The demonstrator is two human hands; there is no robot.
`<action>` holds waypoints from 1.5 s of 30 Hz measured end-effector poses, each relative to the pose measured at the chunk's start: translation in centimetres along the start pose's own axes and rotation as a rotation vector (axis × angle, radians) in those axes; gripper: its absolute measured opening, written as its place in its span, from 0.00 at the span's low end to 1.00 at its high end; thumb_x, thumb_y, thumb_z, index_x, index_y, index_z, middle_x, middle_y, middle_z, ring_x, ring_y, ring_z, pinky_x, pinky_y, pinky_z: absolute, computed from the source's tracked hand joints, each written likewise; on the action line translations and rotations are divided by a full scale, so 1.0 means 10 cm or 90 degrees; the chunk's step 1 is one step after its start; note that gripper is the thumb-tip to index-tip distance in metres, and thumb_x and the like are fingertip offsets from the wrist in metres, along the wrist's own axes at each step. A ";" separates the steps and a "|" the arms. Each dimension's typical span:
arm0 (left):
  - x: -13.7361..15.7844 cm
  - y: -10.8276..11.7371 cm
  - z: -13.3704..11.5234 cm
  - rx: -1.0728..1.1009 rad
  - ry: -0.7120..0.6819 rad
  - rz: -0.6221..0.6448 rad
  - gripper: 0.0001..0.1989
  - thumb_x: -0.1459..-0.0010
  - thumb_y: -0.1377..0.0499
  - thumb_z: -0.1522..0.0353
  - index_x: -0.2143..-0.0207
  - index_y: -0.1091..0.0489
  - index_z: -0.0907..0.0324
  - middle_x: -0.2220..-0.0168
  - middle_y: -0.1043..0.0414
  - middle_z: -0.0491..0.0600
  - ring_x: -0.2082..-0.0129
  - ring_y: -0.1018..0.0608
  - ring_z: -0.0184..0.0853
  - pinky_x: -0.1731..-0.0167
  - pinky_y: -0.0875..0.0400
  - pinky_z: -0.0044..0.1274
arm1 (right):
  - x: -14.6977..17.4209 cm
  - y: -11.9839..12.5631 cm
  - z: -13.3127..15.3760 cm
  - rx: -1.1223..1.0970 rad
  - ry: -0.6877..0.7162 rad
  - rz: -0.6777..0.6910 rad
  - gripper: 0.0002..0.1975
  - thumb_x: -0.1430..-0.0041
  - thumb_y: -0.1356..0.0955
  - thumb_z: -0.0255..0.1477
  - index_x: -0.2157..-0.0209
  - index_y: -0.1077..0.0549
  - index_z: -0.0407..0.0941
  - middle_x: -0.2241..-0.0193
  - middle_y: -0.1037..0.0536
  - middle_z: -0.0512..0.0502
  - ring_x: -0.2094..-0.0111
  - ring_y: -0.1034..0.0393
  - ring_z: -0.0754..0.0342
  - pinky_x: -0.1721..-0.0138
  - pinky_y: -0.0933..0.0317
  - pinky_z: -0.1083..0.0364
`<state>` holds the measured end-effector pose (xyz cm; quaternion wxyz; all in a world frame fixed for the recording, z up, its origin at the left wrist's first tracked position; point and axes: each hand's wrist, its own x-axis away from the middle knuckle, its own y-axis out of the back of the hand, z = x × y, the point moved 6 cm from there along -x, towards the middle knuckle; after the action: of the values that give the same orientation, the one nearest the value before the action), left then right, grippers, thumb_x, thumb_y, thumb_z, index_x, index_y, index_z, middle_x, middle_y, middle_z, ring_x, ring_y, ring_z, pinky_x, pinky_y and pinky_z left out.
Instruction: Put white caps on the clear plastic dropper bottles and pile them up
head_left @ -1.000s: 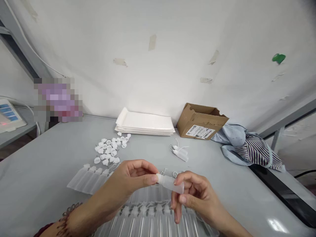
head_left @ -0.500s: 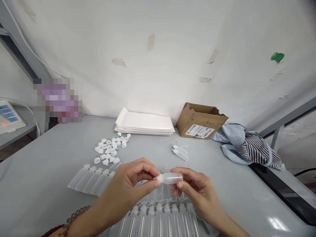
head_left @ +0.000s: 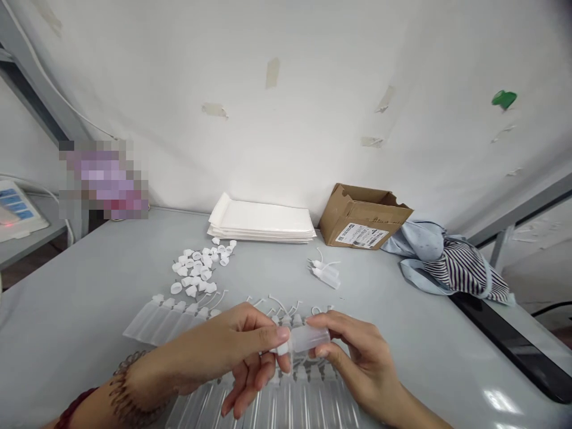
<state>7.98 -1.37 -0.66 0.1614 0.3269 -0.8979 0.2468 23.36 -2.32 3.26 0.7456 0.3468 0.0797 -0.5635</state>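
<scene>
A small translucent squeeze bottle [head_left: 310,338] lies sideways between my hands, above rows of similar bottles. My left hand [head_left: 250,342] pinches its white cap [head_left: 282,347] between thumb and index finger, the other fingers curled loosely below. The bottle's base end is gripped by the thumb and fingers of my right hand [head_left: 357,351]. Under my hands, a front row of bottles [head_left: 268,411] lies flat with the capped ends pointing away from me. To the left is another group of bottles [head_left: 154,322] with white tops, and thin white straps stick up behind them.
Loose white caps [head_left: 196,268], some with metal needle tips, are scattered at left. Two small bottles [head_left: 326,275] lie apart at right. White padded envelopes [head_left: 263,220] and an open cardboard box [head_left: 364,217] stand by the wall. Striped cloth [head_left: 465,268] rests on a black bar [head_left: 513,351].
My left hand has rolled around the cap, its lower fingers now dropping below the bottle. The bottle has shifted slightly down and tilts a little. My right hand keeps its hold.
</scene>
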 end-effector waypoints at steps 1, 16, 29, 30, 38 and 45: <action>0.00 0.01 0.01 -0.003 0.002 0.000 0.21 0.44 0.45 0.54 0.73 0.28 0.64 0.86 0.38 0.41 0.90 0.34 0.24 0.93 0.43 0.13 | 0.00 0.00 0.01 0.006 0.006 0.000 0.11 0.41 0.33 0.25 0.56 0.27 0.47 0.73 0.23 0.50 0.74 0.32 0.58 0.71 0.35 0.60; -0.02 0.08 -0.05 -0.138 -0.072 -0.099 0.12 0.47 0.39 0.61 0.74 0.32 0.62 0.86 0.34 0.40 0.87 0.34 0.24 0.85 0.42 0.15 | -0.02 -0.01 -0.07 -0.008 -0.098 0.042 0.09 0.40 0.35 0.31 0.64 0.25 0.41 0.82 0.29 0.52 0.81 0.35 0.59 0.75 0.39 0.60; 0.03 0.06 -0.21 -0.361 -0.225 -0.299 0.12 0.50 0.37 0.63 0.76 0.36 0.59 0.78 0.35 0.42 0.77 0.31 0.29 0.76 0.35 0.21 | 0.06 -0.11 -0.27 -0.184 -0.315 0.069 0.14 0.40 0.34 0.36 0.66 0.24 0.39 0.84 0.28 0.52 0.84 0.34 0.60 0.80 0.38 0.61; 0.03 0.06 -0.21 -0.342 -0.220 -0.300 0.12 0.50 0.37 0.63 0.76 0.37 0.59 0.78 0.35 0.42 0.78 0.31 0.28 0.76 0.35 0.20 | 0.07 -0.12 -0.29 -0.202 -0.331 0.071 0.15 0.40 0.34 0.37 0.66 0.24 0.39 0.83 0.27 0.51 0.84 0.33 0.60 0.80 0.38 0.61; 0.05 -0.02 -0.24 -0.094 -0.174 -0.180 0.11 0.51 0.35 0.68 0.68 0.35 0.60 0.73 0.28 0.42 0.75 0.28 0.28 0.73 0.32 0.20 | 0.03 -0.08 -0.25 -0.168 -0.297 0.024 0.14 0.40 0.34 0.36 0.66 0.23 0.40 0.81 0.24 0.48 0.82 0.29 0.58 0.79 0.34 0.60; 0.06 0.04 -0.23 -0.121 -0.188 -0.219 0.08 0.45 0.40 0.64 0.67 0.30 0.61 0.76 0.26 0.43 0.74 0.25 0.30 0.69 0.29 0.23 | -0.02 -0.02 -0.14 -0.062 -0.189 -0.005 0.09 0.41 0.34 0.31 0.67 0.24 0.41 0.84 0.26 0.50 0.83 0.29 0.57 0.79 0.34 0.60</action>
<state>7.57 -0.08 1.37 0.0981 0.4907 -0.8621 0.0795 23.52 -1.33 2.28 0.7628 0.2225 -0.0030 -0.6072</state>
